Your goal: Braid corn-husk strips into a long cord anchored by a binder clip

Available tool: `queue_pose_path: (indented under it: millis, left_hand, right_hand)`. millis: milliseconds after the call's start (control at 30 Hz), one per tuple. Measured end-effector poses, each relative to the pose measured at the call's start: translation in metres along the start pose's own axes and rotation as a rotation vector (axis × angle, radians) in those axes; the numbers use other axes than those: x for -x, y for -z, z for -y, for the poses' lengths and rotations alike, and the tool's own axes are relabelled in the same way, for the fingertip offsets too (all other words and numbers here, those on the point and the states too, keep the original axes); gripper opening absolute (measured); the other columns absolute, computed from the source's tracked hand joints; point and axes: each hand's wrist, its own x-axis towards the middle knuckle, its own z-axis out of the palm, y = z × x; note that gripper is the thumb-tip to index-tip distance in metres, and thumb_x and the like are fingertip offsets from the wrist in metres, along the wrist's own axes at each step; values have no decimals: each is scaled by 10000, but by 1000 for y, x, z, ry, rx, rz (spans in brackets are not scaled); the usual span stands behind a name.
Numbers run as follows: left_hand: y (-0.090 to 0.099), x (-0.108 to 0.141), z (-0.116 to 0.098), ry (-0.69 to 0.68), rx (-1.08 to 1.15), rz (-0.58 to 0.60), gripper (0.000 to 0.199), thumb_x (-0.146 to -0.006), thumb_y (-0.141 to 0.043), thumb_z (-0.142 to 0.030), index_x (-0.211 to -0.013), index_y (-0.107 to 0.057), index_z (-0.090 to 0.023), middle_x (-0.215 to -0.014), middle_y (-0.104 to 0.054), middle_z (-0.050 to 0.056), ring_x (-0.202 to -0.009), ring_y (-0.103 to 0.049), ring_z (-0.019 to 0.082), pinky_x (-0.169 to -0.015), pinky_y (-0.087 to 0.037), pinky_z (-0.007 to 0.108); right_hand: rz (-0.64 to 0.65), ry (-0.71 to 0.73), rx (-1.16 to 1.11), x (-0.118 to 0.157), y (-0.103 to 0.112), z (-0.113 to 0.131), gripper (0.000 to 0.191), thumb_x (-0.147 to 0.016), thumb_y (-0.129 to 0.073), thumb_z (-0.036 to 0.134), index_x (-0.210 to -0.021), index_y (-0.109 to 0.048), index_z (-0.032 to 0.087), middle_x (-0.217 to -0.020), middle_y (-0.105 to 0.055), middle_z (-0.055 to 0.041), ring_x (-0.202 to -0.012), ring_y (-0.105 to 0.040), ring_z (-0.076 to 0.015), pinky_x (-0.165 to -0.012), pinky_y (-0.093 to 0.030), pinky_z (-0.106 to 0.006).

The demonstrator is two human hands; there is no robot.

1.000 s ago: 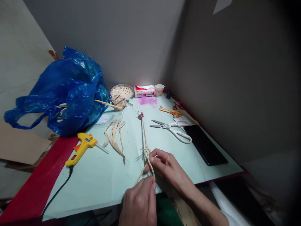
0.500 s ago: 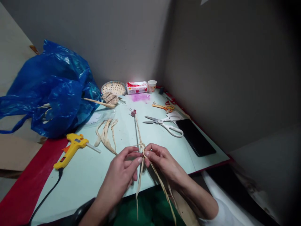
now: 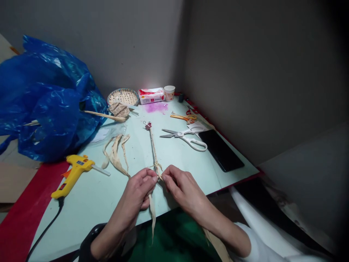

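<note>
A thin braid of pale dried husk strips (image 3: 154,147) runs down the table toward me. At its far end a dark red binder clip (image 3: 148,126) grips it. My left hand (image 3: 139,187) is closed at the near end of the braid, pinching a husk strip (image 3: 153,214) whose loose tail hangs past the table edge. Just to the right, my right hand (image 3: 181,183) pinches another strip between thumb and fingers. Part of that strip is hidden by the hand, and a tail shows below the forearm.
Loose husks (image 3: 117,154) and a yellow glue gun (image 3: 73,174) lie left, by a blue plastic bag (image 3: 51,102). White-handled scissors (image 3: 181,134) and a black phone-like slab (image 3: 220,150) lie right. A woven basket (image 3: 123,97), tissue pack (image 3: 151,96) and paper cup (image 3: 169,93) stand behind.
The fingers of my left hand have closed into a pinch. My hands have drawn slightly apart, spreading the strips at the braid's near end. The whole view has shifted a little.
</note>
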Motion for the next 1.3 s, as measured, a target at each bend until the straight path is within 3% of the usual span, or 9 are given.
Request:
queue_pose_path:
  millis: [267,433,600,700,833,933,1100,1300]
  left_hand:
    - [-3,-5,-4,60,23,-33,222,-796,-684,-320,-858,-518,-186,-540,-357,-114,-410,-213,13,-365,-125,132]
    - [-6,-6,-7,100,25,-15,217,-788,-685,-310,-806,-513,-179,-548,-387,-102,-405,-240,12,-355,-140,128]
    - [-3,-8,-6,96,1,17,253,-786,-677,-354,-720,-515,-172,-490,-310,-112,-398,-181,19,-360,-101,147]
    - [0,-8,-3,104,12,29,262,-790,-670,-363,-698,-511,-176,-466,-229,-126,-406,-134,27,-367,-85,157]
    - [0,-4,0,76,43,32,268,-806,-659,-399,-739,-533,-172,-511,-243,-116,-439,-121,35,-377,-85,158]
    - [-2,-2,4,54,25,-5,284,-810,-649,-432,-755,-545,-173,-543,-287,-100,-449,-173,40,-385,-125,154]
    - [-1,-1,8,21,-50,-5,268,-795,-667,-423,-770,-553,-182,-568,-311,-91,-468,-199,51,-400,-136,167]
    - [-3,1,1,-12,-161,35,261,-843,-608,-421,-769,-550,-178,-542,-340,-91,-463,-254,56,-410,-191,159]
  right_hand:
    - [-8,19,163,6,-1,5,184,-989,-371,272,-864,-489,205,-695,-561,21,-581,-474,-127,-589,-313,-251]
    - [-84,80,-26,9,-1,-1,195,-988,-405,268,-843,-517,203,-715,-553,35,-623,-473,-110,-615,-342,-229]
    - [-62,125,-223,11,3,-4,204,-987,-443,282,-877,-594,201,-729,-573,34,-655,-491,-101,-611,-376,-200]
    - [-100,271,-39,15,3,-5,196,-978,-453,210,-948,-646,188,-793,-617,-5,-717,-527,-127,-666,-395,-236]
    - [-248,517,549,24,-3,-4,306,-947,-398,88,-1092,-664,132,-720,-562,-43,-664,-448,-180,-606,-327,-319]
    - [-318,626,790,29,-10,-2,320,-925,-394,50,-1116,-652,61,-731,-560,-62,-665,-424,-195,-604,-303,-346]
    - [-320,708,843,35,-16,-2,312,-893,-384,-6,-1051,-649,35,-748,-567,-72,-671,-428,-197,-593,-317,-345]
    - [-119,498,575,42,7,-11,295,-926,-378,36,-1072,-614,136,-856,-593,-79,-757,-478,-197,-669,-405,-335]
